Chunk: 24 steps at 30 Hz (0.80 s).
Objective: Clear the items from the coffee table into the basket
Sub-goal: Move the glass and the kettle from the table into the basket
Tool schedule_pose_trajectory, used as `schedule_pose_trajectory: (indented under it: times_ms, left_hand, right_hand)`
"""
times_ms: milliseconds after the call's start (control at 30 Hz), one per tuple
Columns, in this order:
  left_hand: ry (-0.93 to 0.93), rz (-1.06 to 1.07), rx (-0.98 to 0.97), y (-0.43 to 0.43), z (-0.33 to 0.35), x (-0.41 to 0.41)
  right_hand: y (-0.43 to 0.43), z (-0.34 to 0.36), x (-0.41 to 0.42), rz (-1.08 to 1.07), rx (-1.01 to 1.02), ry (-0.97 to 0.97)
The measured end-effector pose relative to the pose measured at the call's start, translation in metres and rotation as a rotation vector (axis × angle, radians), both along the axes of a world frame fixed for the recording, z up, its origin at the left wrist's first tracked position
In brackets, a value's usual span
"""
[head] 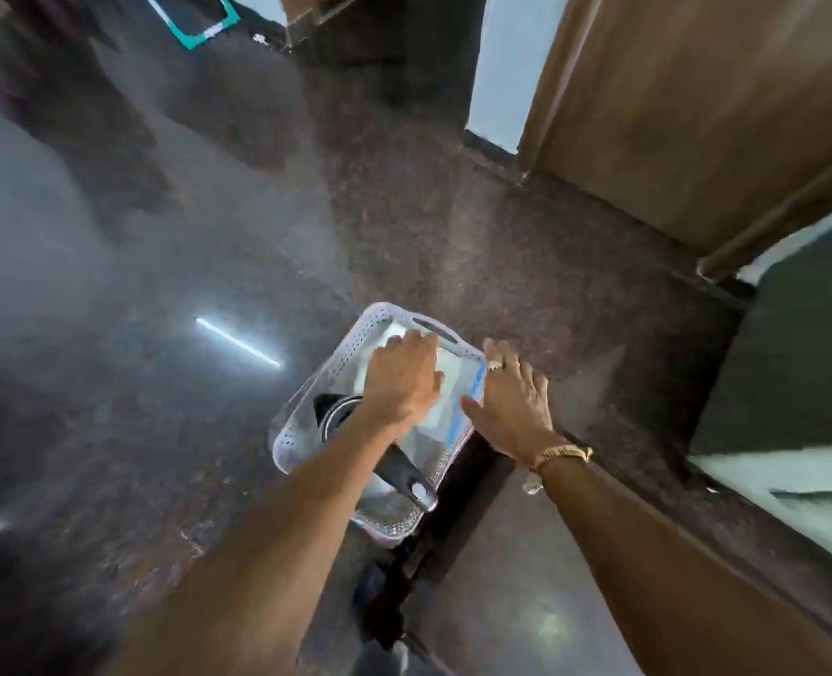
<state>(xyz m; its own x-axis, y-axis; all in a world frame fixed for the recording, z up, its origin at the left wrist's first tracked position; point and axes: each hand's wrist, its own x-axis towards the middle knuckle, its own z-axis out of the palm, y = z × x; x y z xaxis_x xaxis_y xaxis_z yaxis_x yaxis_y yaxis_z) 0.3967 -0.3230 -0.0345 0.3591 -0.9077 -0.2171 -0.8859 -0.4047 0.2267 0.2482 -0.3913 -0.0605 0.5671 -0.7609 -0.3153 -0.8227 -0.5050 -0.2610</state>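
Head-worn view, steeply down onto basket [302, 406]

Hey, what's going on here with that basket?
A person is reaching both arms down to a white perforated basket. The left hand rests on a white item with a blue edge inside it. The right hand touches the basket's right rim, fingers straight. A black-handled pan already lies in the basket.
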Motion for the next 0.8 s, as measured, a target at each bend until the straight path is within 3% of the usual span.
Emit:
schedule_pose_trajectory:
  times_ms: [367,633,800]
  left_hand:
    - [0.087,-0.092,0.410,-0.031,-0.097,0.047]
    - [0.165,-0.190,0.345,-0.043,-0.131,0.057]
    - [0.145,-0.242,0.237,-0.044,-0.120,0.055]
  right_hand:
    - [-0.024,-0.083,0.052,0.110,0.209,0.082]
    - [-0.027,-0.111,0.068,0.099,0.236,0.049]
    - [-0.019,-0.097,0.058,0.012,0.145,-0.020]
